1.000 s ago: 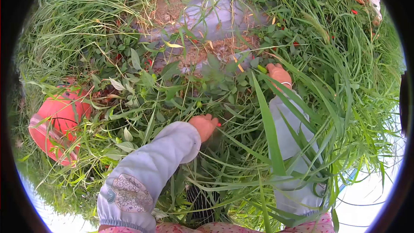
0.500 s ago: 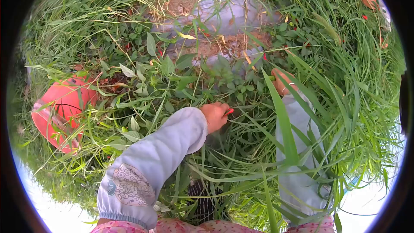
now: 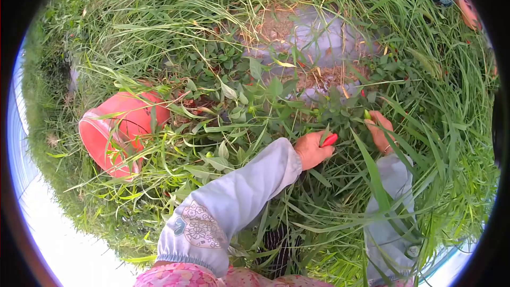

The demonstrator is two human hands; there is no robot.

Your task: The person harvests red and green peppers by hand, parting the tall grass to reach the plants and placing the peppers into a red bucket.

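My left hand (image 3: 313, 150) is closed around a red chili pepper (image 3: 329, 140), whose shiny end sticks out past the fingers. Right of it, among the leaves, my right hand (image 3: 381, 132) is closed, its fingertips on a green pepper (image 3: 367, 115) that shows only in part. Grass blades cross in front of the right forearm. Low pepper plants (image 3: 276, 89) with green leaves grow just beyond both hands. Another red pepper (image 3: 363, 92) hangs a little above the right hand.
A red bucket (image 3: 125, 107) lies tilted in the grass at the left. Grey plastic sheeting (image 3: 319, 32) with dry straw covers the ground ahead. Tall grass surrounds the plants. Another person's arm (image 3: 467, 13) shows at the upper right.
The view has swung left, so the bucket and plants appear further right and lower. The red pepper shows more in my left hand, which is now nearer the right hand.
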